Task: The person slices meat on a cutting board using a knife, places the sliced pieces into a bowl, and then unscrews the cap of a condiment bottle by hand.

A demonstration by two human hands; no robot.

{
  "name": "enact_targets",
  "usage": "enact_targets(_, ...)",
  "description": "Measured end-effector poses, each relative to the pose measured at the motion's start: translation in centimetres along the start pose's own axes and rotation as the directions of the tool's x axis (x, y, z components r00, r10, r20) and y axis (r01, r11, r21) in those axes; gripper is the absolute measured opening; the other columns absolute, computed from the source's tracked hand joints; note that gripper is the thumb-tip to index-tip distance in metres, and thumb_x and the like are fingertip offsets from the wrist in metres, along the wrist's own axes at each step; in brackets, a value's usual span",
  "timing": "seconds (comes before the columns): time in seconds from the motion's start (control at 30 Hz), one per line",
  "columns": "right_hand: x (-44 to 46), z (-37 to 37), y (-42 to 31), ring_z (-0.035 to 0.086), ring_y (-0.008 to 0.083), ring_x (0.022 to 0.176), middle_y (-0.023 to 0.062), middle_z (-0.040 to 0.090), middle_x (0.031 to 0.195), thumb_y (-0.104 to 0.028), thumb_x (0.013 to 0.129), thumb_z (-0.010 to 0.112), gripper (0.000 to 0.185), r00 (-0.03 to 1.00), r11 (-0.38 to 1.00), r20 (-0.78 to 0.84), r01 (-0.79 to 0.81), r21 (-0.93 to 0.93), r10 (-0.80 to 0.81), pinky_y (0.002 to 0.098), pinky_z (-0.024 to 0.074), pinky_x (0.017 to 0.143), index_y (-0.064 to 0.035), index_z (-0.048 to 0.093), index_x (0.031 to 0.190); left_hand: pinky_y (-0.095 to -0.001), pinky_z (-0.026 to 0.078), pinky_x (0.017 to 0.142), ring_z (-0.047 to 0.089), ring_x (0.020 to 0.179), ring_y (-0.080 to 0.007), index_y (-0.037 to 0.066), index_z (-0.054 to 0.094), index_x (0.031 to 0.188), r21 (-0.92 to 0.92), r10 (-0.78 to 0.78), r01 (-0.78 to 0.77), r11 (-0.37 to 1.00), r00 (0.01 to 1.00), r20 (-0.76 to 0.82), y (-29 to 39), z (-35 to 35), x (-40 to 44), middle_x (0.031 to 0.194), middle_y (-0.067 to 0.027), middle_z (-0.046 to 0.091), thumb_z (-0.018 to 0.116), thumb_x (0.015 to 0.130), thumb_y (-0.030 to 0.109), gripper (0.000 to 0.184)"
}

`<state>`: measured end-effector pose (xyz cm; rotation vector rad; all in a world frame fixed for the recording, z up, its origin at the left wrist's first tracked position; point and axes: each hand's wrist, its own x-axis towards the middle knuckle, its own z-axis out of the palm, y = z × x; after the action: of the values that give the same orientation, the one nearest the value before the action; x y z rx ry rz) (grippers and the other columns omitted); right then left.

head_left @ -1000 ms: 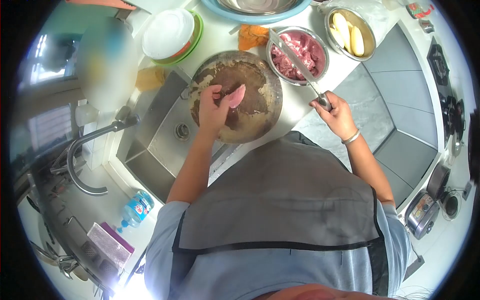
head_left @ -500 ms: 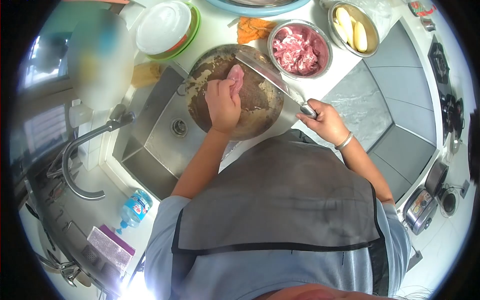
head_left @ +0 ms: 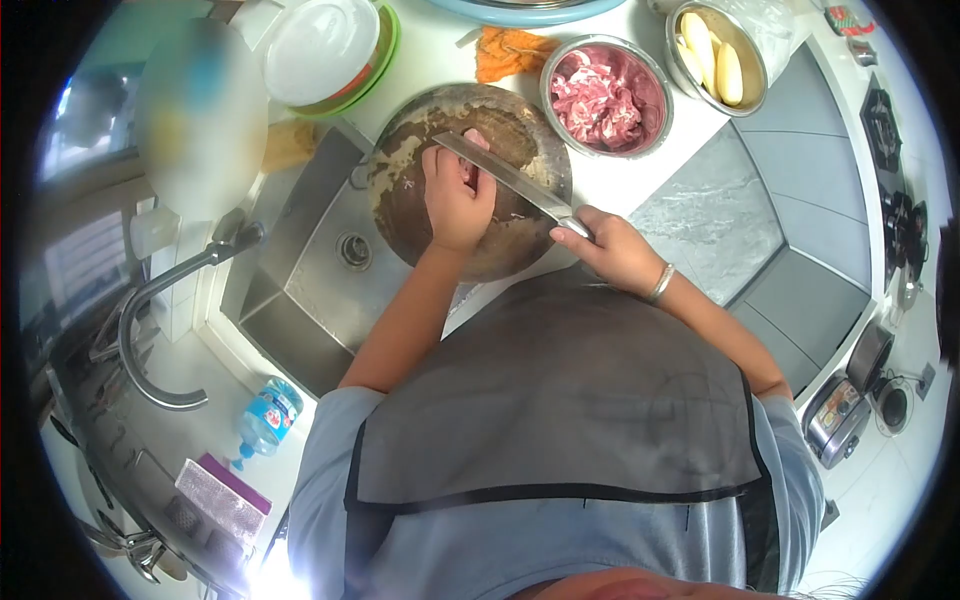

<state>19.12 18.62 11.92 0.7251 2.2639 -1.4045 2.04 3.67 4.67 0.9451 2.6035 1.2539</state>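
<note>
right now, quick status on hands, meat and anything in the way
Right hand gripping knife. Left hand holding meat piece on round board. Blade across meat, contact unclear. Left fingers close to blade.

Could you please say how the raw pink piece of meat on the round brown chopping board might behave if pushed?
The raw pink piece of meat would probably yield softly, being uncooked flesh. It may slide on the round brown chopping board, since its surface looks bare and raw. It is likely light, as the left hand covers much of it.
</note>
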Motion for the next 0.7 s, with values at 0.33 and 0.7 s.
enact_targets(0.33, -1.2, 0.4, 0.2, 0.065, 0.0425, 0.072, 0.0248, 0.063, 0.072, -0.045, 0.099, 0.055, 0.05, 1.0, 1.0, 0.013, 0.002, -0.016, -0.002, 0.0494, 0.0486, 0.066, 0.004, 0.057, 0.09, -0.0329, 0.047, 0.068, 0.056, 0.077, -0.0221, 0.005, 0.065, 0.094, -0.017, 0.025, -0.028, 0.999, 0.987, -0.159, -0.8, 1.9, 1.1, 0.087, -0.0077, 0.056, 0.067, 0.093, 0.015, 0.011)
enact_targets(0.7, 0.1, 0.9, -0.1, 0.063, 0.0463, 0.075, 0.027, 0.063, 0.075, -0.044, 0.1, 0.053, 0.049, 0.998, 1.0, 0.057, 0.013, 0.029, -0.014, 0.0513, 0.0479, 0.067, 0.0045, 0.056, 0.091, -0.0357, 0.048, 0.076, 0.058, 0.085, -0.0274, 0.004, 0.064, 0.087, -0.05, 0.04, -0.047, 0.998, 0.99, -0.135, -1.3, 2.0, 1.9, 0.089, -0.0089, 0.06, 0.066, 0.092, 0.012, 0.01)
